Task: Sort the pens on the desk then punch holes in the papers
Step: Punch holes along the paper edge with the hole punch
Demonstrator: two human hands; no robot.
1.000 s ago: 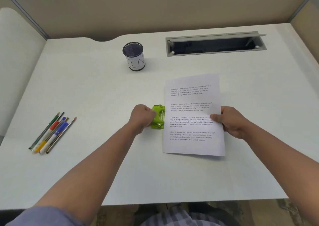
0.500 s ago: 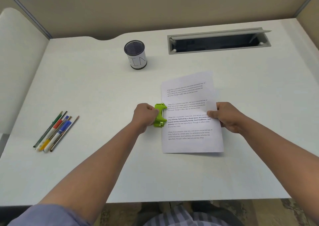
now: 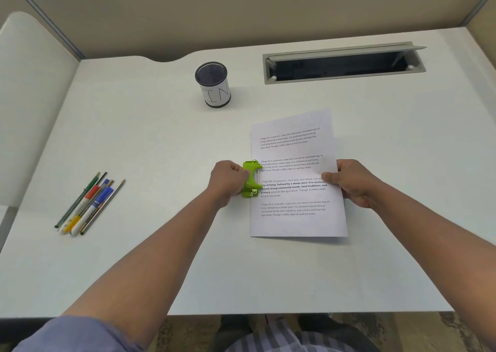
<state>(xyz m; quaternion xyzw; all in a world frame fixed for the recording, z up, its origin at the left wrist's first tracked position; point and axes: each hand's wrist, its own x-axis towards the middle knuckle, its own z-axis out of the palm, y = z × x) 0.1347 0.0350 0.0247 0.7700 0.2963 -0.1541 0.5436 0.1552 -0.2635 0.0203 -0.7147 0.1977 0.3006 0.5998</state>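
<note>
Head view: white bench (image 3: 150, 142), beige partition (image 3: 241, 8) at 12. Left hand (image 3: 228, 181) gripping green punch (image 3: 251, 179); right hand (image 3: 351, 181) pinching paper (image 3: 292, 222). Pens (image 3: 88, 204) at 9, cup (image 3: 213, 84) at 12.

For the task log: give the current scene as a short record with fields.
left hand: closed on green hole punch
right hand: pinching right edge of paper
punch position: at paper's left edge, mid-height
pens: bunched on desk, far left
pen cup: upright, no pens showing
holes in paper: none visible
</note>
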